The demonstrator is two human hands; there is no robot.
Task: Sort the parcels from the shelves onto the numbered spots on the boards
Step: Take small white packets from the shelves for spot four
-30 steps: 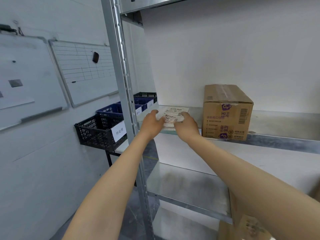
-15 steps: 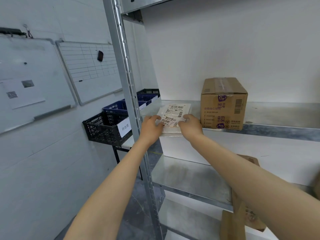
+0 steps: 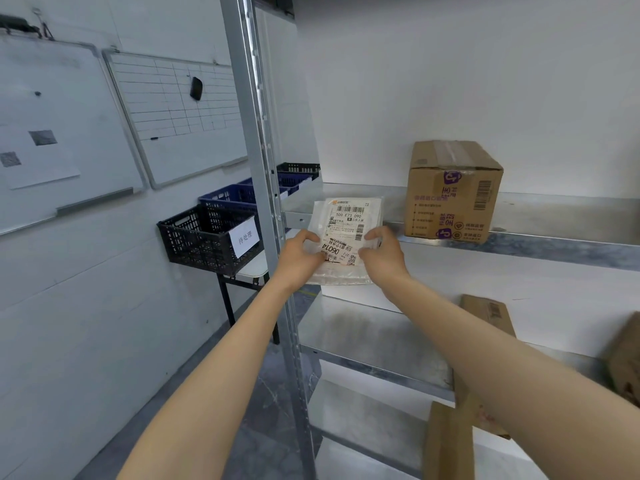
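Fingers (image 3: 306, 239) of left hand (image 3: 299, 258) and right hand (image 3: 381, 254) curled, pinching the lower side edges of the parcel (image 3: 346, 221). Judged risks: slip out of so shallow a pinch on glossy film; sag or fold across the unsupported middle; snag against the shelf (image 3: 519, 237) lip or the steel upright (image 3: 263, 174) close at left. Parcel flat, thin, clear-white plastic mailer, printed label with barcodes uppermost, large digits 06014 on a lower sticker. Held tilted at the shelf front, far end over the shelf, contact there not determinable; cardboard box (image 3: 453, 192) apart at right
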